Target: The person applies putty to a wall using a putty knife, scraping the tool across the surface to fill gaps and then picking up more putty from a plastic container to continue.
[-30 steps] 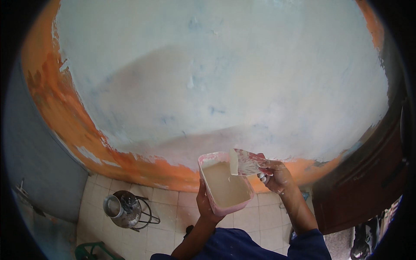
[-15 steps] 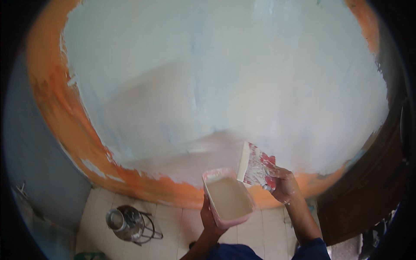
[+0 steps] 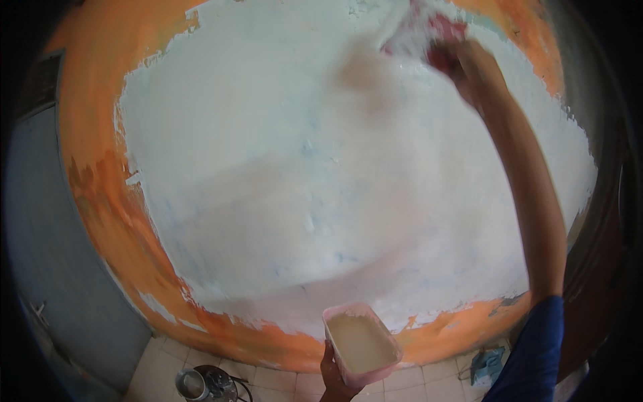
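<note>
My right hand (image 3: 465,67) is raised high against the wall (image 3: 268,134), its arm stretched up along the right side. Gripped in it is a wide flat paintbrush (image 3: 418,32), red and smeared with white, blurred by motion at the top of the picture. Low in the middle, my left hand (image 3: 335,376) has its fingers round the side of a pink rectangular tub (image 3: 396,352). The tub holds cream-coloured liquid paint (image 3: 362,343). A large whitish coat covers the wall's middle, with an orange border (image 3: 94,221) showing around it.
On the tiled floor (image 3: 278,380) at lower left stands a metal pot (image 3: 193,384) beside a dark round-topped stand (image 3: 218,383). A blue-green bag-like thing (image 3: 487,366) lies at lower right. A grey door (image 3: 40,221) is on the left.
My right hand has swung the brush from beside the tub up to the top of the wall. The view has tilted upward; the tub stays in my left hand, lower in the picture.
</note>
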Demonstrator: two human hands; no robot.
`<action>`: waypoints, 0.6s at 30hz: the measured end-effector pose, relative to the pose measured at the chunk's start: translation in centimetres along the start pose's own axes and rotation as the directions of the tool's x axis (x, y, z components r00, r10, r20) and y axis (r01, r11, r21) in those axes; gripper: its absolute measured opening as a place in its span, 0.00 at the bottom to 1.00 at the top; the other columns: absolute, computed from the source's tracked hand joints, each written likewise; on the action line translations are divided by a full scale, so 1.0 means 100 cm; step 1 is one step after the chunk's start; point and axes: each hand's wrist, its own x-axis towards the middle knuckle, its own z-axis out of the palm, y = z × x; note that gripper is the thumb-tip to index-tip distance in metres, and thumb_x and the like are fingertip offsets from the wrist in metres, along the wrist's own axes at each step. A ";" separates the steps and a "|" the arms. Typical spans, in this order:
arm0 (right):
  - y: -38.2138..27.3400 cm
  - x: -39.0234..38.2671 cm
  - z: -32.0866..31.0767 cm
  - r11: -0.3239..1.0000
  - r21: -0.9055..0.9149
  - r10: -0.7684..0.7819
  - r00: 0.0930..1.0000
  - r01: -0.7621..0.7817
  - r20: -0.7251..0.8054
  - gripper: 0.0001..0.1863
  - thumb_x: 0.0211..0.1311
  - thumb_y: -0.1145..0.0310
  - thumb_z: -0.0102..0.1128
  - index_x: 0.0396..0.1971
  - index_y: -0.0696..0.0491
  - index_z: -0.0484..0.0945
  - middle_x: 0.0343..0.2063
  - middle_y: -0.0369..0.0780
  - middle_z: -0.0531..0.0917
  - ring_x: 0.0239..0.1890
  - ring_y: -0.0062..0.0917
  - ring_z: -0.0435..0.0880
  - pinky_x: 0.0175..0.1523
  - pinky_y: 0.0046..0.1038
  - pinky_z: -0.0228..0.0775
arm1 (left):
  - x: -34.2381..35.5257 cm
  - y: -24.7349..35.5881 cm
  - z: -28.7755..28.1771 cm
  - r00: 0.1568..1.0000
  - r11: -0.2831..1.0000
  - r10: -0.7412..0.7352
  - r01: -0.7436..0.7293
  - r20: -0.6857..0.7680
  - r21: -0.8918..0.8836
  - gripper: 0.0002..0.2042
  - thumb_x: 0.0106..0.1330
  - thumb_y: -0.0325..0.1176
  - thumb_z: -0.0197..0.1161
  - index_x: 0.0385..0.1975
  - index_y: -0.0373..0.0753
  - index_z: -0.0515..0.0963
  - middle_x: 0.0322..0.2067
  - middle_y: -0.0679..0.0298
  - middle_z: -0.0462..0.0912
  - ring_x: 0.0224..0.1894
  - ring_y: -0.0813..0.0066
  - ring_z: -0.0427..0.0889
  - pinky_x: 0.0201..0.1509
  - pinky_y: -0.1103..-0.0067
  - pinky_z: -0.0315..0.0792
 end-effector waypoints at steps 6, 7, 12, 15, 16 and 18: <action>-0.017 0.095 0.068 0.361 -0.670 -0.772 0.611 0.648 0.175 0.12 0.42 0.80 0.50 0.29 0.59 0.80 0.23 0.52 0.80 0.29 0.45 0.80 0.34 0.36 0.71 | -0.007 0.014 -0.002 0.983 0.988 0.135 -0.142 -0.122 -0.051 0.29 0.65 0.55 0.42 0.61 0.43 0.59 0.56 0.56 0.68 0.56 0.55 0.69 0.56 0.54 0.65; -0.014 0.094 0.074 0.212 -0.773 -0.753 0.604 0.597 0.260 0.12 0.42 0.80 0.50 0.29 0.59 0.80 0.23 0.52 0.80 0.29 0.46 0.79 0.34 0.37 0.71 | -0.008 0.021 -0.002 0.969 0.983 0.157 -0.173 -0.191 -0.069 0.29 0.65 0.55 0.42 0.61 0.44 0.58 0.56 0.56 0.67 0.56 0.55 0.69 0.57 0.53 0.64; 0.037 0.130 0.068 -0.360 -0.740 -0.512 0.543 0.568 0.666 0.23 0.41 0.80 0.55 0.42 0.47 0.79 0.33 0.45 0.82 0.32 0.39 0.82 0.36 0.34 0.75 | -0.008 0.048 -0.018 0.964 0.966 0.257 -0.259 -0.069 -0.023 0.28 0.65 0.55 0.42 0.61 0.45 0.59 0.57 0.57 0.67 0.57 0.56 0.68 0.58 0.54 0.63; 0.069 0.112 0.063 -0.370 -0.772 -0.406 0.657 0.517 0.635 0.09 0.45 0.79 0.51 0.27 0.57 0.78 0.29 0.46 0.81 0.33 0.40 0.81 0.36 0.37 0.74 | -0.002 0.062 -0.040 0.970 0.967 0.241 -0.244 -0.044 -0.079 0.28 0.65 0.55 0.42 0.60 0.44 0.59 0.57 0.58 0.67 0.57 0.56 0.68 0.58 0.54 0.63; 0.074 0.104 0.064 -0.372 -0.757 -0.367 0.664 0.537 0.652 0.08 0.44 0.78 0.52 0.26 0.57 0.78 0.28 0.46 0.81 0.32 0.40 0.81 0.36 0.37 0.74 | -0.003 0.066 -0.044 0.971 0.965 0.234 -0.238 -0.051 -0.110 0.28 0.65 0.55 0.42 0.60 0.44 0.60 0.57 0.58 0.67 0.57 0.56 0.68 0.58 0.54 0.63; 0.079 0.090 0.063 -0.376 -0.725 -0.286 0.672 0.577 0.683 0.06 0.43 0.78 0.53 0.24 0.58 0.77 0.27 0.46 0.81 0.31 0.40 0.81 0.36 0.37 0.74 | 0.000 0.074 -0.049 0.963 0.965 0.246 -0.254 -0.107 -0.064 0.28 0.65 0.55 0.42 0.60 0.43 0.60 0.56 0.57 0.67 0.57 0.56 0.68 0.58 0.54 0.63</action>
